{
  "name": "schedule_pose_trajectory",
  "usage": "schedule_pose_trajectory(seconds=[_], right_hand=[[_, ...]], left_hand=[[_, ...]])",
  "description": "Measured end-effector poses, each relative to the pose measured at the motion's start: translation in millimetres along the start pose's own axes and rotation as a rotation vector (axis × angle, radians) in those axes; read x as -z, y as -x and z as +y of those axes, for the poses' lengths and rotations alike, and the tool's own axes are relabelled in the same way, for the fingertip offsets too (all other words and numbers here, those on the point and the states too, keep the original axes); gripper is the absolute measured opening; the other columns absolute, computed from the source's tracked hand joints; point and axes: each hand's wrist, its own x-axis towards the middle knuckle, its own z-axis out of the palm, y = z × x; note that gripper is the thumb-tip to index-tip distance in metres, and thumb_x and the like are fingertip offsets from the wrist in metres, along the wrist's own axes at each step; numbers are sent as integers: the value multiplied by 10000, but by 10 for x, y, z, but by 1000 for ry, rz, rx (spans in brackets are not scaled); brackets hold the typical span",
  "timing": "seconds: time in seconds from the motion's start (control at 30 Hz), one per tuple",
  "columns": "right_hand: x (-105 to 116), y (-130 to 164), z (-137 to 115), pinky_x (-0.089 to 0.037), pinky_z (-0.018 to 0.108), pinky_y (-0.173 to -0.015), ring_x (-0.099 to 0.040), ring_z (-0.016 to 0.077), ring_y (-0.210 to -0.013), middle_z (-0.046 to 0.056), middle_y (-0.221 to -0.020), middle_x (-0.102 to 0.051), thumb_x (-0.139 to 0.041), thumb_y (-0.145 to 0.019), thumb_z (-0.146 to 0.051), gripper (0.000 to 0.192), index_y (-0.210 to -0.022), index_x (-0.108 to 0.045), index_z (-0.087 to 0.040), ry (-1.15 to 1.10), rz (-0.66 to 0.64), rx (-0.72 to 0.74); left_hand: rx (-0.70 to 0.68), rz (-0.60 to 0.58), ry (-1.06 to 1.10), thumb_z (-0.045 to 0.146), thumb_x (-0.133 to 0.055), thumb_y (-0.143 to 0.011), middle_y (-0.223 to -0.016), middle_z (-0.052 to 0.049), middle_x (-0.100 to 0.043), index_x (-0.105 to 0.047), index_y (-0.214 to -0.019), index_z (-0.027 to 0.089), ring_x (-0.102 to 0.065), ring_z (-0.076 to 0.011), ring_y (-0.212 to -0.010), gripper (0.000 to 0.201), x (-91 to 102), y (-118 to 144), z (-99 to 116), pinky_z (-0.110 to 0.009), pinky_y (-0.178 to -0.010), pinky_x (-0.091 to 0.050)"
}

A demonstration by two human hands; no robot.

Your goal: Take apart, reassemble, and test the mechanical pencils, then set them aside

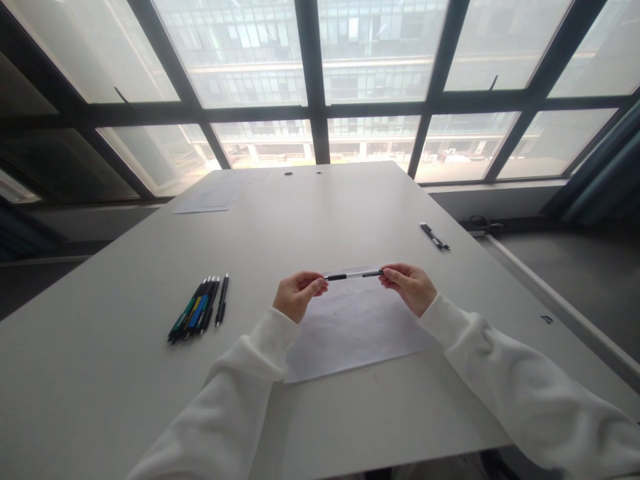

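Observation:
Both of my hands hold one slim pen (354, 274) level above a white sheet of paper (353, 333). My left hand (297, 294) pinches the pen's left end and my right hand (410, 286) pinches its right end. The pen has a pale barrel with dark sections near each end. White sleeves cover both my forearms. The sheet lies flat on the white table (125, 400), directly under my hands.
A row of several pens (199, 309) with black, green and blue barrels lies left of my hands. Two dark pens (434, 236) rest near the table's right edge. Another sheet (213, 195) lies at the far left corner. Large windows stand behind the table.

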Motion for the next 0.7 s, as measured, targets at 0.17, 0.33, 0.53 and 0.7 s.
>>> schedule_pose_trajectory(seconds=[0.17,0.33,0.53,0.7], right_hand=[[5,-3,0,-454,287,-593,-574,133,-581,54,-640,-656,-718,-612,-375,269,-745,-665,-147,26,6,9],[-4,6,-17,-445,283,-578,-556,128,-568,50,-627,-644,-712,-614,-394,277,-725,-662,-144,52,8,22],[1,8,-21,-432,273,-561,-543,120,-554,45,-618,-636,-692,-644,-388,249,-697,-659,-146,74,2,39],[13,5,-3,-427,273,-550,-536,120,-544,44,-614,-634,-685,-643,-408,265,-681,-655,-147,102,6,45]], left_hand=[[-1,-4,2,369,-685,-643,-691,-86,-686,-633,-788,98,-641,-179,-630,311,2,-6,-21,-336,-645,-543],[2,-5,-4,387,-685,-640,-682,-89,-685,-635,-779,94,-639,-178,-616,327,-3,-6,-14,-338,-634,-544],[-15,-7,-2,393,-690,-632,-665,-80,-681,-640,-755,105,-633,-169,-602,318,-16,3,12,-329,-626,-537],[-19,8,-4,389,-698,-618,-656,-74,-675,-632,-744,112,-625,-166,-597,312,-29,9,28,-314,-611,-531]])
